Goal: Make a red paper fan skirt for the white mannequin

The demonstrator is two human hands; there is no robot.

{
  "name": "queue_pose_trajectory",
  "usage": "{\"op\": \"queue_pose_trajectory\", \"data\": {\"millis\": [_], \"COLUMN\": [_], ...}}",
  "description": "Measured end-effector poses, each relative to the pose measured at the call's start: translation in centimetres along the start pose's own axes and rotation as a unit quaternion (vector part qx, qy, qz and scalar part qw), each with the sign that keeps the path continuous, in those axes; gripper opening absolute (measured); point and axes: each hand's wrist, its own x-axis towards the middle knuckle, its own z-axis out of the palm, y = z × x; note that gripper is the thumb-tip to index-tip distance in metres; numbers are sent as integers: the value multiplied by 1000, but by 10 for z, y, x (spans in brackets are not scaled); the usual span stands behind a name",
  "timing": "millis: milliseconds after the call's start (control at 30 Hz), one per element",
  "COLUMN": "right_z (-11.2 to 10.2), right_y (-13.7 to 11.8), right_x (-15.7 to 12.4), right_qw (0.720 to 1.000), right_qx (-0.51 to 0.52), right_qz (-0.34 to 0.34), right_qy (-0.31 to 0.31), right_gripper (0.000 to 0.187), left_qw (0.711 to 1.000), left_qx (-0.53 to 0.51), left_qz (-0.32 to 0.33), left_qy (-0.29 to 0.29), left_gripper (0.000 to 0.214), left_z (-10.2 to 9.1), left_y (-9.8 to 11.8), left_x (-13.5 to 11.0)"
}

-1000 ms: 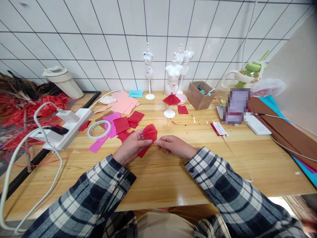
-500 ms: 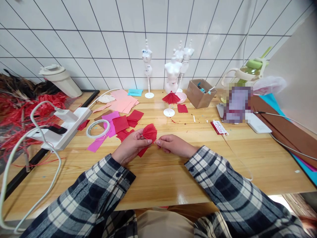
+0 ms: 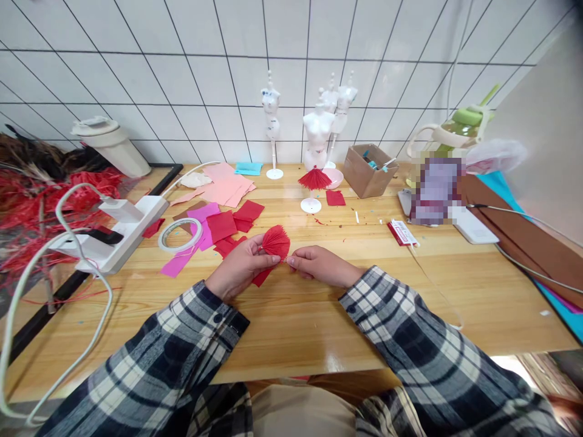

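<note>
Between thumb and fingers, my left hand (image 3: 246,265) pinches a pleated red paper fan (image 3: 276,241), its folds spread upward. My right hand (image 3: 321,265) is closed in a pinch at the fan's gathered lower end; what its fingertips hold is too small to make out. Red paper pieces (image 3: 221,224) lie just beyond my left hand, partly hidden by it. A small white dress form (image 3: 318,136) stands farther back, with a red pleated paper skirt (image 3: 314,178) round its lower part.
A roll of white tape (image 3: 162,240) lies left, over purple paper. Pink sheets (image 3: 221,185) sit behind it. A power strip (image 3: 146,220) with cables is at far left. Toward the back right are a cardboard box (image 3: 370,176), a blurred-out phone and a bottle (image 3: 465,124).
The pleated fan has opened slightly rounder in my left hand. Both hands stay almost in place.
</note>
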Motion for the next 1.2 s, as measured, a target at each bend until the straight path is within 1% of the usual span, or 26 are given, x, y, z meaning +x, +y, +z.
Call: {"op": "queue_pose_trajectory", "data": {"millis": [400, 600, 733, 833, 1033, 1200], "right_z": [0, 0, 0, 1, 2, 1], "right_y": [4, 2, -1, -2, -1, -1], "right_x": [0, 0, 0, 0, 0, 0], "right_qw": [1000, 1000, 1000, 999, 999, 999], "right_qx": [1, 1, -14, -22, -22, -16], "right_qz": [-6, -1, 10, 3, -6, -12], "right_qy": [-4, -7, 20, 38, 35, 29], "right_gripper": [39, 37, 36, 35, 34, 33], "left_qw": [1000, 1000, 999, 999, 999, 999], "left_qx": [-13, -30, -38, -40, -33, -34], "left_qz": [-10, 4, 9, 10, 5, 3], "left_qy": [-4, 9, 25, 29, 22, 28], "left_gripper": [37, 39, 39, 41, 40, 41], "left_z": [-2, -3, -2, -2, -2, -1], "left_y": [-1, 0, 1, 0, -3, -2], "left_x": [1, 2, 1, 1, 2, 2]}}
